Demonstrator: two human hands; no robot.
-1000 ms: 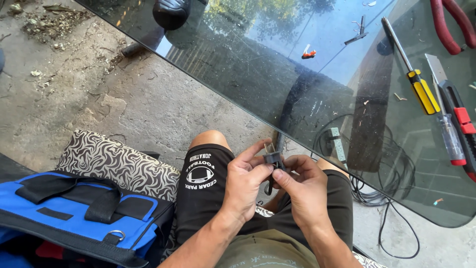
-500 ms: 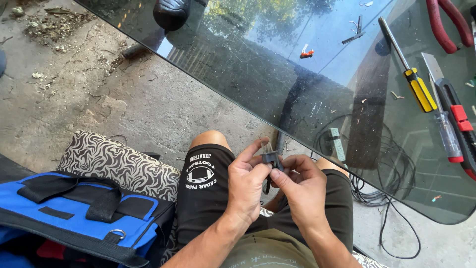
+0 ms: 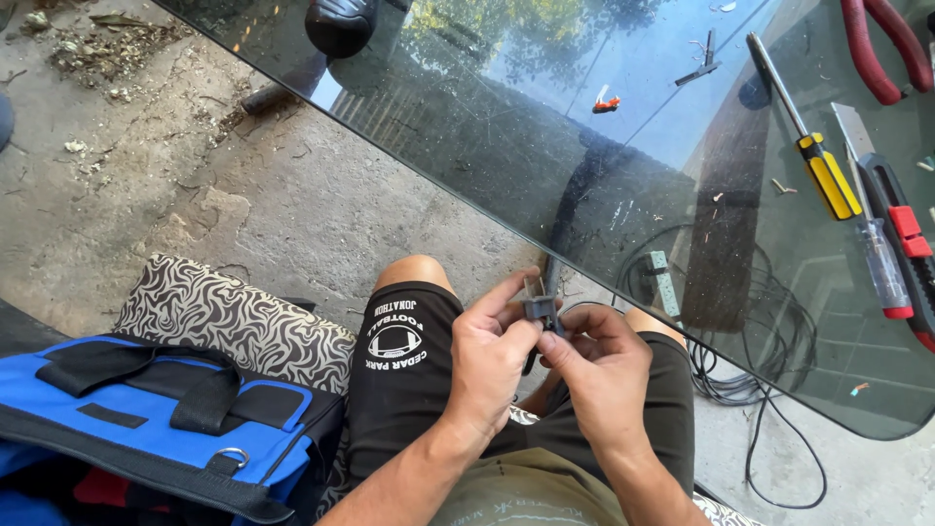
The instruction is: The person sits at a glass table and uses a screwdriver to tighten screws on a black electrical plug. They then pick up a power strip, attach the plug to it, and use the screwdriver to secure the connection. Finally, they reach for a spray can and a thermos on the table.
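Over the person's lap, just near the close edge of the glass tabletop [image 3: 623, 185], both hands met around a small dark gray plastic part [image 3: 539, 304]. The left hand [image 3: 492, 360] had its fingers clenched around the part's lower end, with the thumb stretched up along its left side. The right hand [image 3: 606, 370] pinched the part from the right with its fingertips, the other fingers curled in beneath. A dark stub hung down from the part between the two hands; what it was could not be made out.

Compared with a second earlier, the part had been turned and lifted a little, so that its forked top showed above the left thumb, and the right fingertips had closed in tighter against it. By that reading, the hands were partway through fitting or adjusting the piece, not letting it go.

On the glass to the far right lay a yellow-handled screwdriver [image 3: 813, 156], a clear-handled screwdriver [image 3: 879, 268], a red utility knife [image 3: 901, 229] and red-handled pliers [image 3: 881, 49]. Under the glass, black cable [image 3: 769, 390] coiled on the concrete floor [image 3: 243, 185]. To the near left sat a blue tool bag [image 3: 146, 419] beside a patterned cushion [image 3: 234, 317].
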